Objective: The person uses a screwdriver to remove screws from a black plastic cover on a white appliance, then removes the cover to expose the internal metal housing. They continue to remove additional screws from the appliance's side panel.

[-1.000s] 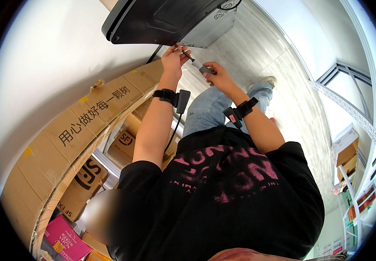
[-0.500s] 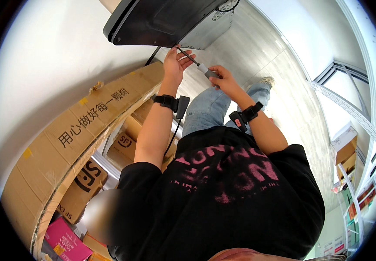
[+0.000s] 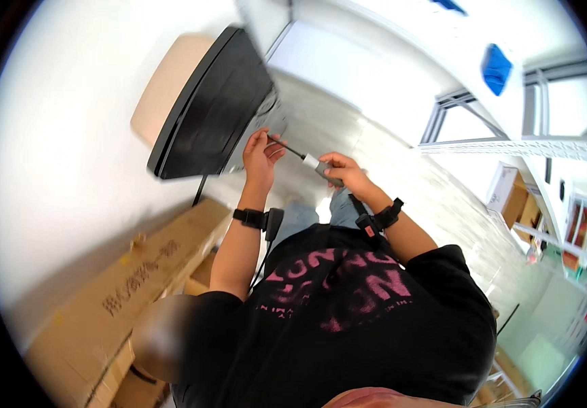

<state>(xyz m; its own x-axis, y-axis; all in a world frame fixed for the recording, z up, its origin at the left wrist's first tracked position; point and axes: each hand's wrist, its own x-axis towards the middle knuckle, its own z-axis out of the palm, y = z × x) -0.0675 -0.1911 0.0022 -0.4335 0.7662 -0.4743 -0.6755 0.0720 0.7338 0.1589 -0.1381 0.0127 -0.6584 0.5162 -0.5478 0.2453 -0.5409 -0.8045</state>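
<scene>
A: Item one, location?
B: Grey-handled, dark-shafted screwdriver [image 3: 311, 162], frame centre; long axis slanted from upper left to lower right. Handle enclosed by right grip [image 3: 349, 173]; tip located at left grip [image 3: 259, 162], half-curled, hold not discernible.
A: Containers?
B: Long brown cardboard carton [image 3: 144, 262], lower left; white-and-brown cardboard box [image 3: 509, 195], right. Contents cannot be told.

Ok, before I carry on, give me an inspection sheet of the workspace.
Surface: pale floor; no worktop seen.
Job's things: grey-handled driver, its dark shaft angled toward the black-fronted unit; tip contact cannot be told.
Clutter: long cardboard box at left.
Hands: right hand grips the driver handle; left hand is by the shaft tip, its hold unclear.
Cables: black cable runs from the left wrist strap.
Surroundings: white wall left; blue item upper right.
</scene>
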